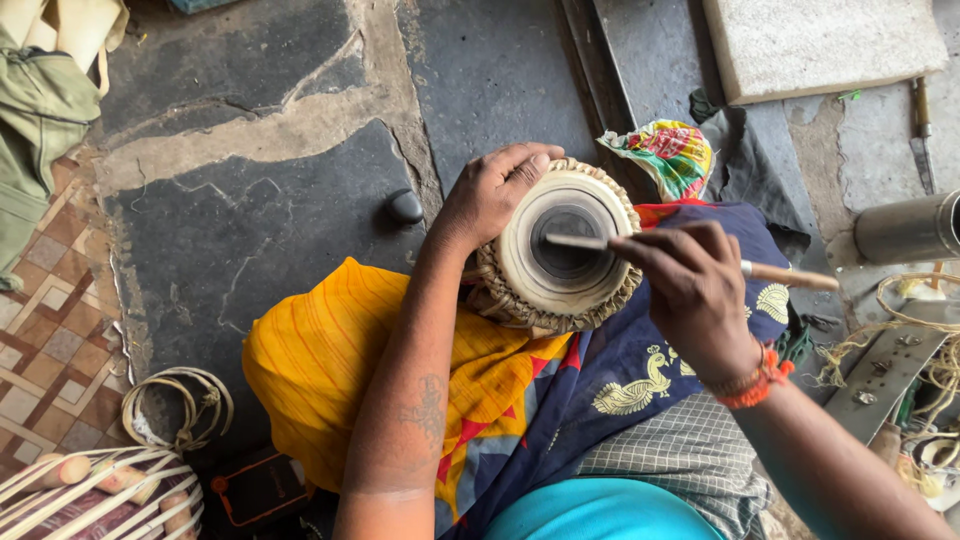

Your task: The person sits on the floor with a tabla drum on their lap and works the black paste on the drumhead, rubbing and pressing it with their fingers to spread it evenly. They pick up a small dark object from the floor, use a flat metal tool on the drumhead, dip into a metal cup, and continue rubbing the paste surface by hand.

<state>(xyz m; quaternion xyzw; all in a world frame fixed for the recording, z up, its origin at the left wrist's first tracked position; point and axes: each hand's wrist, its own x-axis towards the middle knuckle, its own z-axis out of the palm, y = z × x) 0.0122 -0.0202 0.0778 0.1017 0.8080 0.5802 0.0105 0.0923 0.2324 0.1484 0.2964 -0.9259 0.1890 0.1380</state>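
While the small drum (565, 255) sits tilted on the person's lap, head facing up at the camera, it rests on a yellow-orange and navy patterned cloth (480, 390) draped over the legs. Drum head: pale skin with a dark round patch in the centre, braided lacing ring around the rim.

Left hand (490, 195): fingers curled together over the upper-left rim of the drum, thumb lying on the skin, gripping it in place. Forearm runs down the frame across the yellow cloth.

Right hand (690, 285): closed around a slim wooden-handled tool (775, 274). Flat tip of the tool lies across the dark centre patch, touching it; handle sticks out to the right past the knuckles. Red-orange thread band on that wrist.

Around it:
- small dark rounded stone (405, 206) on the floor just left of the drum, near the left hand, not touching.
- crumpled multicolour wrapper (670, 155) just above-right of the drum, lying against a dark rag (750, 165).
- pale stone slab (820, 40) top right, well apart.
- metal cylinder (905, 228) at the right edge, near the tool handle end.
- tangle of cord (915, 320) and a metal plate (885, 370) lower right.
- coil of strap (175, 405) on the dark stone floor (250, 230) lower left; second drum (90, 495) with wooden pegs and white lacing in the bottom-left corner.
- green cloth bundle (35, 120) top left.
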